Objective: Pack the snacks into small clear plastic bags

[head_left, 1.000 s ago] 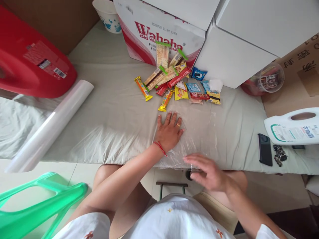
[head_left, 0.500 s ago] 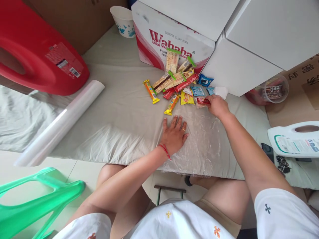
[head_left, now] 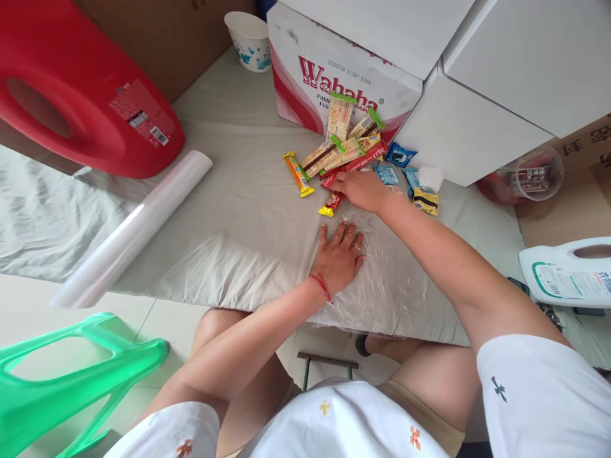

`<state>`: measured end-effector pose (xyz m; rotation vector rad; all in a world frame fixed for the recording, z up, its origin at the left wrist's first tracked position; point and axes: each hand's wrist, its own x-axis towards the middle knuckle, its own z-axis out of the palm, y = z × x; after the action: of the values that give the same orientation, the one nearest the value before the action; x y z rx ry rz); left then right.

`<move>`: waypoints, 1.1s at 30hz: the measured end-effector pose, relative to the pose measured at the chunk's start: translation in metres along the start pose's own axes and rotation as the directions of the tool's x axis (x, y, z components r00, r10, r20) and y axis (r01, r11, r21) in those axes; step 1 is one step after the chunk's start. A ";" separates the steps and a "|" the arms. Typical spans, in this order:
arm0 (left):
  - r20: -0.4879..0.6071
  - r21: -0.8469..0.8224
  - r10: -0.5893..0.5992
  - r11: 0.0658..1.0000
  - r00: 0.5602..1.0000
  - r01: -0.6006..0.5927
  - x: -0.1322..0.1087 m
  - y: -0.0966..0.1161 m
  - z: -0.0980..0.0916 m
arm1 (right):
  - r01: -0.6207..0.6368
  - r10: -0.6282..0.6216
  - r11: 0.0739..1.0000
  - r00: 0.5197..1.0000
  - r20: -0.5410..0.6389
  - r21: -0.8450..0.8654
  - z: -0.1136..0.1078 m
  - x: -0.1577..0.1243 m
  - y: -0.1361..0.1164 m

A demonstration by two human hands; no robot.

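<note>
My left hand [head_left: 338, 257] lies flat, fingers spread, on a sheet of clear plastic film [head_left: 389, 280] over the cloth-covered surface. Wearing a red cord bracelet and a ring, it holds nothing. My right hand [head_left: 363, 189] reaches into the snack pile, its fingers closed on a small red snack packet [head_left: 337, 198]. Under that packet shows a yellow wrapper end [head_left: 326, 211]. Around the hand lie green-ended snack bars [head_left: 317, 158], an orange-and-yellow bar [head_left: 298, 174], blue packets [head_left: 386, 175] and a yellow packet with a dark band [head_left: 426, 200]. My right hand hides part of the pile.
A Wahaha carton [head_left: 344, 76] and white cabinet [head_left: 458, 127] stand behind the snacks. Leftward are a red jug [head_left: 138, 114], a white roll [head_left: 138, 226] and a paper cup [head_left: 249, 41]. A white bottle [head_left: 563, 273] and clear tub [head_left: 539, 175] are at right.
My right hand has moved left across the pile with the red packet. The yellow packet with the dark band now shows at the pile's right. My left hand stays flat on the film.
</note>
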<state>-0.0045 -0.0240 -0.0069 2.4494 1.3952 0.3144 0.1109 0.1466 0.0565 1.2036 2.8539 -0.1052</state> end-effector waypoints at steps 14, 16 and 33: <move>-0.015 -0.013 -0.097 0.995 0.995 0.097 -0.001 -0.005 -0.002 | -0.463 0.721 -0.132 0.562 0.405 0.876 0.012 -0.211 -0.083; -0.027 -0.013 -0.105 0.994 0.994 0.105 0.000 -0.007 -0.002 | -0.478 0.723 -0.147 0.545 0.423 0.866 0.025 -0.213 -0.097; -0.049 -0.048 -0.133 0.990 0.990 0.131 0.005 -0.014 -0.011 | -0.859 0.891 0.358 0.432 0.141 0.367 0.042 -0.171 -0.091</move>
<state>-0.0163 -0.0111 -0.0016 2.3151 1.5469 0.3773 0.1660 -0.0420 0.0305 2.6947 1.8053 -0.6006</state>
